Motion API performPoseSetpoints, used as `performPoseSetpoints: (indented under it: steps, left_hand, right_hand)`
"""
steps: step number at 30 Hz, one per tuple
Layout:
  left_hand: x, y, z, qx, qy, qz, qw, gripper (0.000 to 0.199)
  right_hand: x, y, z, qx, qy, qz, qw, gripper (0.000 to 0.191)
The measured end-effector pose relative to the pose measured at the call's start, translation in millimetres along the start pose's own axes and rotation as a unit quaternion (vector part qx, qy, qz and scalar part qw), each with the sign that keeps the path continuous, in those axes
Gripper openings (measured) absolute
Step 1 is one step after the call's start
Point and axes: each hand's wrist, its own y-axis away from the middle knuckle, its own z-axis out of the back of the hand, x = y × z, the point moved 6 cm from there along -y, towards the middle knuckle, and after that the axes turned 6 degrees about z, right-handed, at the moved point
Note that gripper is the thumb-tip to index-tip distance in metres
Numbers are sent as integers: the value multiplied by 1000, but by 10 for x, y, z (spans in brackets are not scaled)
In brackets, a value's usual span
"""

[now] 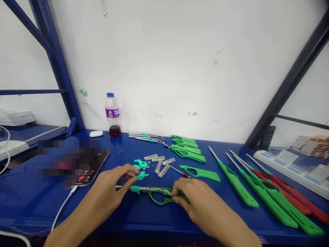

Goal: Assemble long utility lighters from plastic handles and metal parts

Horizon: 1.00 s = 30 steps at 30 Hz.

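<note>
My left hand (114,183) has its thumb and index fingertips closed on the near end of a small teal plastic trigger (142,176). Below those fingers lies a metal lighter tube with a teal collar (135,189), thin wires (158,189) running right from it. The wires lead to a black igniter piece (168,196), which my right hand (189,195) pinches at its right end. Beneath it rests a green lighter shell half (155,201), its handle partly hidden by my right hand. More teal triggers (140,163) lie just beyond my left fingertips.
Clear fuel tanks (159,166), a screwdriver (186,175), green shells (189,149) and wired tubes (144,136) lie farther back. Assembled lighters (239,187) and a power strip (290,171) sit right. A phone (94,168), earbud case (96,133) and bottle (112,116) stand left.
</note>
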Motion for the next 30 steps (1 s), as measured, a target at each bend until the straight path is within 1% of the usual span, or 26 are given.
performPoseSetpoints:
  steps: [3,6,10,13,17,19,23,28,30]
  left_hand:
    - [-132,20,-74,30,34,-28,999,20]
    - [-211,29,-163,62,47,-40,996,29]
    - [-274,50,-210,60,64,-35,996,30]
    - [-289,78,-245,80,58,-22,995,28]
    - [-235,92,-303,109,32,-17,993,25]
    - [-201,80,-325,107,29,-30,993,24]
    - [-175,41,-330,77,17,-54,995,22]
    - [-227,33,-306,38,2,-80,996,26]
    - [-244,44,-320,32,4,-94,995,27]
  right_hand:
    - [17,-19,2,4,13,9,1000,14]
    - [35,-25,2,1,17,22,1000,14]
    - [50,-31,8,-8,17,34,999,15]
    - [48,-42,19,-25,26,43,998,15]
    - [46,-56,25,-39,25,53,997,17]
    - [54,-66,27,-37,28,54,997,18]
    - [84,-91,48,-43,49,66,996,22]
    - [25,-112,38,-57,82,75,992,22]
    - [-6,-118,24,-63,90,82,991,21]
